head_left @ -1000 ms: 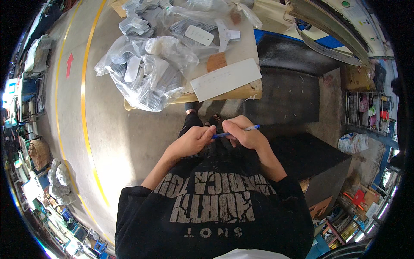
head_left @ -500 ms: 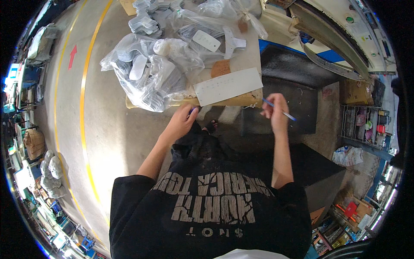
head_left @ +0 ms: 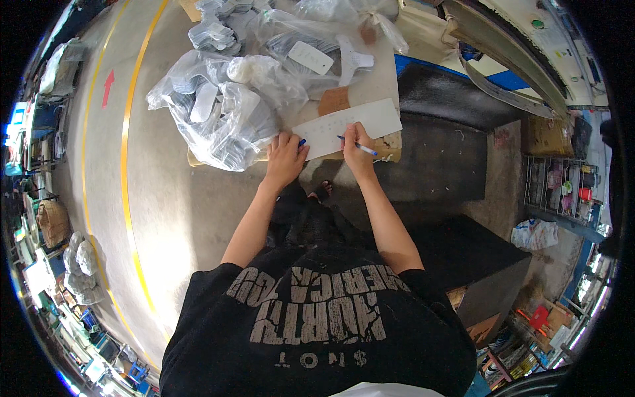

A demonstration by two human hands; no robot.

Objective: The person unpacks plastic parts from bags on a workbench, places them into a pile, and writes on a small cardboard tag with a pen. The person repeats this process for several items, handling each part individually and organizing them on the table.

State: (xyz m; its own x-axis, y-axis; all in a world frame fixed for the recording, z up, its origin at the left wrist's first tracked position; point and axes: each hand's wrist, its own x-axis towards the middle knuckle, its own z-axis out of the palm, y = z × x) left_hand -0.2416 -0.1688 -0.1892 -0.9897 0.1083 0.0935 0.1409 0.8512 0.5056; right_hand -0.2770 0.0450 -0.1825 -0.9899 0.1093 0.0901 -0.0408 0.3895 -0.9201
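Note:
My right hand [head_left: 358, 153] grips a pen [head_left: 366, 149] with a blue tip and a pale barrel. Its tip is over a long white card [head_left: 377, 119] lying aslant at the table's near edge, with faint marks on it. At the card's left end rests my left hand [head_left: 284, 159], fingers curled. A small blue pen cap [head_left: 301, 142] sticks out between its thumb and fingers. Just beyond my left hand is a clear plastic bag [head_left: 231, 135] full of stacked grey, flat pieces.
More bagged grey pieces [head_left: 218, 36] and a white tag [head_left: 311, 57] are on the table [head_left: 383, 86]. A brown patch [head_left: 334, 101] shows beyond the card. Dark bins [head_left: 443, 159] stand at the right, a wire rack [head_left: 559, 185] farther right. Yellow lines [head_left: 126, 145] mark the floor at left.
My right hand has moved left with the pen, from beside the table's corner to over the card. My left hand has moved slightly up and right onto the table edge by the card.

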